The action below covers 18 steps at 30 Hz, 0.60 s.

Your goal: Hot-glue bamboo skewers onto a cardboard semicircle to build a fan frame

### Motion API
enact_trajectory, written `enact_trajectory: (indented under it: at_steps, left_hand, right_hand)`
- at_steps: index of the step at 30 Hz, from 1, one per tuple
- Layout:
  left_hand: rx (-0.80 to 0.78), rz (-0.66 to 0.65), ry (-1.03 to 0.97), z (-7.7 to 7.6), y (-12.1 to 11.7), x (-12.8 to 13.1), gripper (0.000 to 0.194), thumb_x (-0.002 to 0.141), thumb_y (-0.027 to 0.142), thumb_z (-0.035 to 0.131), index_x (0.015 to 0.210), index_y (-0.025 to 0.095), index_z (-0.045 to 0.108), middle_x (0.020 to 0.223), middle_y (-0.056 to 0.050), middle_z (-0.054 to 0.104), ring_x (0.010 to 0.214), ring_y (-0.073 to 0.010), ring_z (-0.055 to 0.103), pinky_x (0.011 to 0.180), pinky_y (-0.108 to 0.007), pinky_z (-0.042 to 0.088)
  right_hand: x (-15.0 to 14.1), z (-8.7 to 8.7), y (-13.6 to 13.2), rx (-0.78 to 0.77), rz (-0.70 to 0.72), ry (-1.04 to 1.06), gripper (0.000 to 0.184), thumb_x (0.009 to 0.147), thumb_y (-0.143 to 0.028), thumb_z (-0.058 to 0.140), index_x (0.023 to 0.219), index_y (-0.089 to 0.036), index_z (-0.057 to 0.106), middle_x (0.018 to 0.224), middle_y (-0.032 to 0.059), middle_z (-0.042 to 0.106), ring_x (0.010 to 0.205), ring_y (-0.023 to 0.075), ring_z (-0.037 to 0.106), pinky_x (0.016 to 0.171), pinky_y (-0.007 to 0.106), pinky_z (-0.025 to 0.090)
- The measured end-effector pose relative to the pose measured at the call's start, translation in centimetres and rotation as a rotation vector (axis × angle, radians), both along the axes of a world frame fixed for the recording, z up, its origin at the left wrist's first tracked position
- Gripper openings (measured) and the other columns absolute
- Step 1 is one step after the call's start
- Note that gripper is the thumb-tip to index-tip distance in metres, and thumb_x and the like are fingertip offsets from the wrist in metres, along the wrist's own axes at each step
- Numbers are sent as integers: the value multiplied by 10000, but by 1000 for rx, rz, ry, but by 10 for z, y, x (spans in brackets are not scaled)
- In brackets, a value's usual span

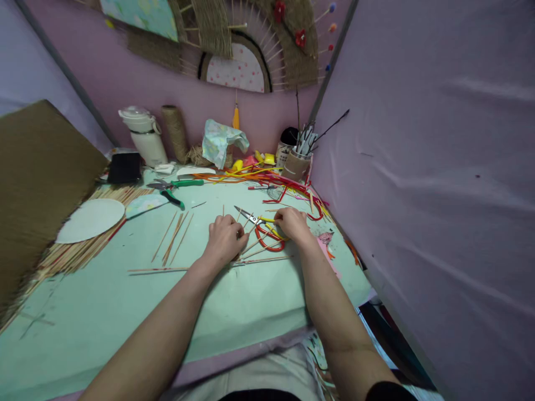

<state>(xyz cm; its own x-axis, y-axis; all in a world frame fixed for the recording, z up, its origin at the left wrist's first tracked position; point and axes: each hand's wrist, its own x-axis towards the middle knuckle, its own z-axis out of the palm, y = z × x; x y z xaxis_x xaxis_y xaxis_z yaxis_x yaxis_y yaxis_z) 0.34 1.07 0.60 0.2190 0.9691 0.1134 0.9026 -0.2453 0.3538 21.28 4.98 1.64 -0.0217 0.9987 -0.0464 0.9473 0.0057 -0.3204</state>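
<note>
My left hand (224, 239) rests curled on the mint-green tabletop (125, 301), its fingers closed over thin wooden sticks (254, 248) that fan out beneath it. My right hand (292, 223) lies beside it, fingers pinched on a yellow strip (267, 220) at the red-handled scissors (261, 225). The scissors lie between the two hands, blades pointing left and away. More loose sticks (175, 236) lie to the left of my left hand.
A green-handled cutter (171, 195), a white disc (90, 218) on a bundle of sticks, a brown board (37, 184), a white jug (146, 136), a twine spool (175, 131), red and orange strips (251, 177) and a tool cup (297, 161) crowd the back. A fabric wall (418, 184) stands right.
</note>
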Motion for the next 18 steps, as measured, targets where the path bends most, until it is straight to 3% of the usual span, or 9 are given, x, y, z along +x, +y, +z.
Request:
enact_trajectory:
  at_steps: [12, 18]
  left_hand:
    - [-17, -10, 28, -1, 1, 1, 224, 898, 337, 588, 789, 193, 721, 1014, -93, 634, 1059, -286, 507, 852, -415, 386]
    - [-28, -17, 28, -1, 0, 1, 218, 893, 331, 587, 793, 187, 717, 1016, -96, 630, 1061, -290, 506, 856, -424, 392]
  right_hand:
    - [-1, 4, -4, -44, -39, -115, 191, 893, -152, 553, 897, -181, 742, 1044, 127, 748, 1038, 253, 620, 895, 372, 332]
    - [3, 0, -2, -45, -34, -100, 180, 895, -174, 571, 912, -208, 746, 1039, 103, 750, 1036, 247, 628, 894, 364, 336]
